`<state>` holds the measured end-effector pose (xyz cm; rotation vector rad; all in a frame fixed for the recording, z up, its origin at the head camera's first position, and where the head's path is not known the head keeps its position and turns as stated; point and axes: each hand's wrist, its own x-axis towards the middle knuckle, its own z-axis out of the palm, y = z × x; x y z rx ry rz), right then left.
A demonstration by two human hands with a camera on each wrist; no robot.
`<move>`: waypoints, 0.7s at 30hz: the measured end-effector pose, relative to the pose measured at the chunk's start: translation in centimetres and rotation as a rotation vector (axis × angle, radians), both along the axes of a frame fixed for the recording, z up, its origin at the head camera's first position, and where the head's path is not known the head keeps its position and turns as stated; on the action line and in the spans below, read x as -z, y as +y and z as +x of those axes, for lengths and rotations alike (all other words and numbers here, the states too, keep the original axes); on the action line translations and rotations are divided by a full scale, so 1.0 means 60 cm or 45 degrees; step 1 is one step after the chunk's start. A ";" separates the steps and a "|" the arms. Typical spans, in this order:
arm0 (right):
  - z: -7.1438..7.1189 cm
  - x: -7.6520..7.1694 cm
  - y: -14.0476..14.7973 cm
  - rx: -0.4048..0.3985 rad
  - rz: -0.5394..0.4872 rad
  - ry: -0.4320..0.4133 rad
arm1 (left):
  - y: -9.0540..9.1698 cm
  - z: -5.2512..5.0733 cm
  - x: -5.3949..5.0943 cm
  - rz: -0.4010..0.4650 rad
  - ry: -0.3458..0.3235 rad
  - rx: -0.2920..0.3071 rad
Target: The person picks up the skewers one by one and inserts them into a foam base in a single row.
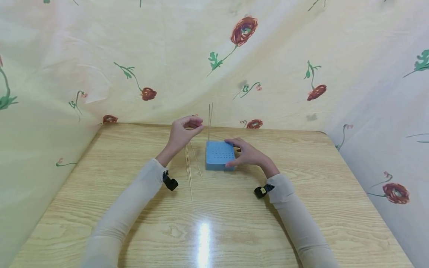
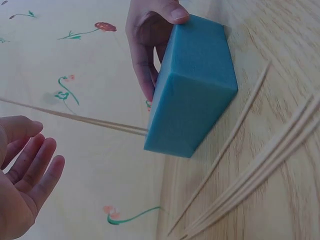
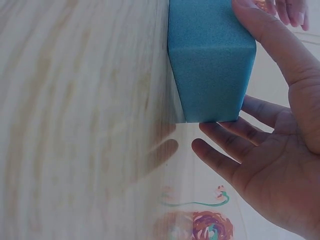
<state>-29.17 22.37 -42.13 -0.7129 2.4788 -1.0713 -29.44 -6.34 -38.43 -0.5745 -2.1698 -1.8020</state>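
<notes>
A blue foam block (image 1: 218,153) with rows of small holes in its top sits on the table. Two thin sticks (image 1: 209,123) stand upright at its back left corner. My right hand (image 1: 248,153) grips the block from the right, thumb at the front and fingers at the back; the right wrist view shows the thumb on the block's (image 3: 212,65) edge. Left of the upright sticks my left hand (image 1: 183,132) is raised with bent, relaxed fingers. In the left wrist view nothing shows in the left hand (image 2: 25,175), and the sticks (image 2: 100,121) rise beside its fingertips.
Several loose thin sticks (image 1: 188,167) lie on the wooden table (image 1: 140,230) left of the block, below my left hand. A flowered cloth (image 1: 181,56) hangs behind the table and along both sides.
</notes>
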 end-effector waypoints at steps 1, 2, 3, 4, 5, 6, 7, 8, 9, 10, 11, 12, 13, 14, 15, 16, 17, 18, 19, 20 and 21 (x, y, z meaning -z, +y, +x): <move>0.000 0.000 0.000 -0.001 0.001 0.001 | -0.003 0.000 0.001 -0.013 0.001 -0.003; -0.001 0.000 0.000 -0.002 0.002 0.002 | -0.006 0.000 0.001 -0.025 -0.001 -0.006; -0.001 0.000 0.000 -0.003 0.002 0.004 | -0.009 -0.001 0.002 -0.038 -0.003 -0.008; -0.001 0.000 0.000 -0.003 0.003 0.006 | -0.013 -0.001 0.004 -0.053 -0.005 -0.011; -0.001 0.000 0.000 -0.004 0.002 0.007 | -0.016 -0.001 0.005 -0.070 -0.006 -0.014; -0.001 0.000 0.000 -0.004 0.002 0.008 | -0.020 -0.001 0.007 -0.085 -0.010 -0.016; -0.001 0.000 0.000 -0.005 0.002 0.010 | -0.023 -0.001 0.008 -0.107 -0.013 -0.019; -0.002 0.000 0.000 -0.005 -0.001 0.010 | -0.027 -0.001 0.010 -0.123 -0.021 -0.020; -0.001 0.001 0.000 -0.006 -0.002 0.010 | -0.030 -0.001 0.011 -0.137 -0.028 -0.021; -0.001 0.001 0.000 -0.006 -0.003 0.010 | -0.033 0.000 0.012 -0.152 -0.037 -0.020; -0.002 0.002 0.000 -0.005 -0.006 0.010 | -0.037 0.001 0.013 -0.169 -0.052 -0.018; -0.001 0.002 0.000 -0.005 -0.008 0.010 | -0.040 0.002 0.014 -0.185 -0.068 -0.016; -0.001 0.003 0.000 -0.004 -0.009 0.008 | -0.044 0.003 0.015 -0.199 -0.082 -0.012; -0.001 0.003 0.000 -0.002 -0.013 0.006 | -0.047 0.003 0.016 -0.213 -0.096 -0.009; 0.000 0.003 0.000 -0.001 -0.015 0.005 | -0.049 0.003 0.018 -0.233 -0.107 -0.006; 0.000 0.003 0.000 0.001 -0.017 0.004 | -0.052 0.004 0.020 -0.254 -0.121 -0.003; 0.000 0.003 0.000 0.002 -0.019 0.002 | -0.055 0.003 0.023 -0.278 -0.128 -0.003; 0.000 0.003 0.000 0.003 -0.019 0.002 | -0.057 0.003 0.026 -0.296 -0.134 -0.002; 0.000 0.003 0.000 0.003 -0.019 0.002 | -0.059 0.003 0.028 -0.320 -0.140 -0.001; 0.000 0.003 0.000 0.004 -0.019 0.002 | -0.061 0.003 0.030 -0.350 -0.146 -0.005; 0.000 0.003 0.000 0.005 -0.017 0.003 | -0.063 0.004 0.031 -0.377 -0.151 -0.006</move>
